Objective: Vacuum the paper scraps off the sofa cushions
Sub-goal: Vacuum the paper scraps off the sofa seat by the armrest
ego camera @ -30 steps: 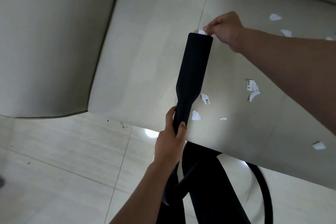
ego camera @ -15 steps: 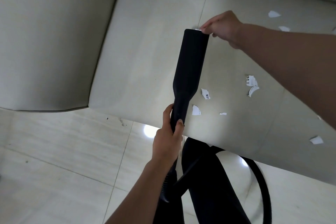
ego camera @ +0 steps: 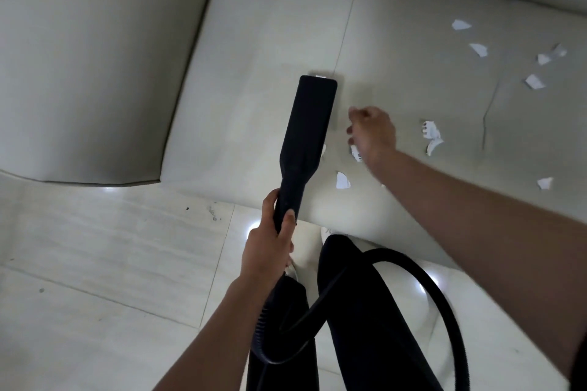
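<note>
l hand (ego camera: pixel 266 251) grips nozzle (ego camera: pixel 309 132), r hand (ego camera: pixel 376 134) loosely curled.

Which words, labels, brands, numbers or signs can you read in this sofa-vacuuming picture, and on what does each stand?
No text here is readable.
Small white paper scrap beside the right hand: dark print, too blurred to read.
Torn white paper scrap farther right: dark marks along one edge, unreadable.
Flat black plastic vacuum nozzle: no label visible.
</note>
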